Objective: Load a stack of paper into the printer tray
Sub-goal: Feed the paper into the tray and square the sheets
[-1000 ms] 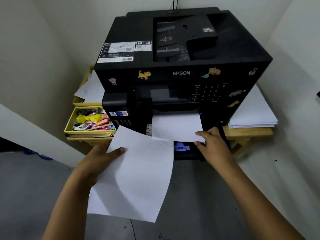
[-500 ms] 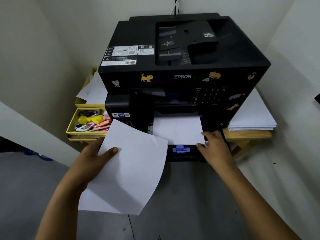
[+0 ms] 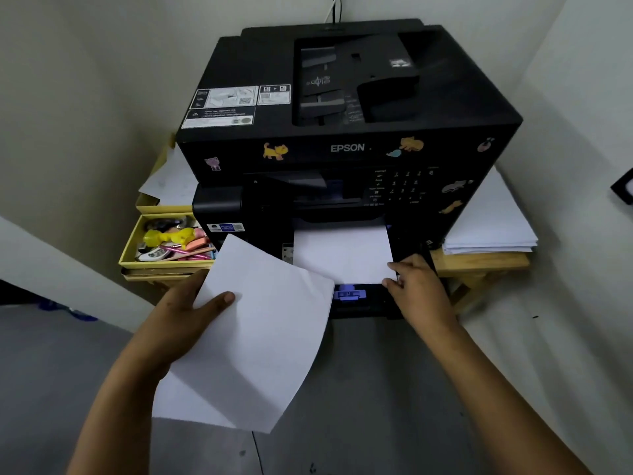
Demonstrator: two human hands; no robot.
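Head view: my left hand (image 3: 181, 323) pinches the paper stack (image 3: 253, 334) short of the pulled-out printer tray (image 3: 356, 305); my right hand (image 3: 416, 286) presses the sheets in the tray (image 3: 342, 255), grasping nothing. Loading seems half done.

Matt black plastic on printer (image 3: 342, 132), faintly sheened along top edge; glossy cartoon stickers (image 3: 275, 151) across front. Smooth matt white paper sheets (image 3: 253, 337) below printer, more in tray (image 3: 342, 257). Bare pale wood table (image 3: 479, 262) right of printer. Matt yellow organizer drawer (image 3: 137, 248) left of printer.
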